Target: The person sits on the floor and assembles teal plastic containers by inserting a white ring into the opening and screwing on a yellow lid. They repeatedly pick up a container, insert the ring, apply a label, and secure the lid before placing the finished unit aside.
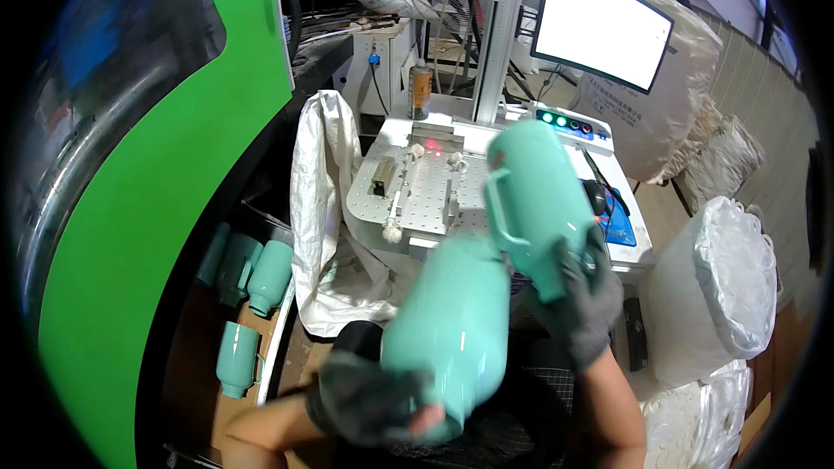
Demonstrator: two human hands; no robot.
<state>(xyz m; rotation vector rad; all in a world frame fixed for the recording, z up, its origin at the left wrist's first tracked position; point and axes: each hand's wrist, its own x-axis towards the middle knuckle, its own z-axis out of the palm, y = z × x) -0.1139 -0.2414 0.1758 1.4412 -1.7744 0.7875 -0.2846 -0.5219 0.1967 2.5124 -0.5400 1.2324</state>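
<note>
In my gloved left hand [369,399] is a glossy mint-green tumbler [452,313], gripped near its narrow end, with the wide end pointing up and away. The fingers of that hand are blurred by motion. My gloved right hand [578,295] is closed round the narrow lower end of a second mint-green handled tumbler [543,187]. This one tilts, wide end up, its loop handle on the left side. The two tumblers overlap in view; whether they touch I cannot tell. Beyond them lies a perforated metal fixture plate [421,195] with small clamps on a white workbench.
Several similar tumblers [269,274] lie in a box at lower left, beside a green machine panel [165,182]. A white woven sack [321,208] hangs left of the bench. Behind stand a spray can [420,91] and a monitor [599,26]. A bagged container [712,295] stands right.
</note>
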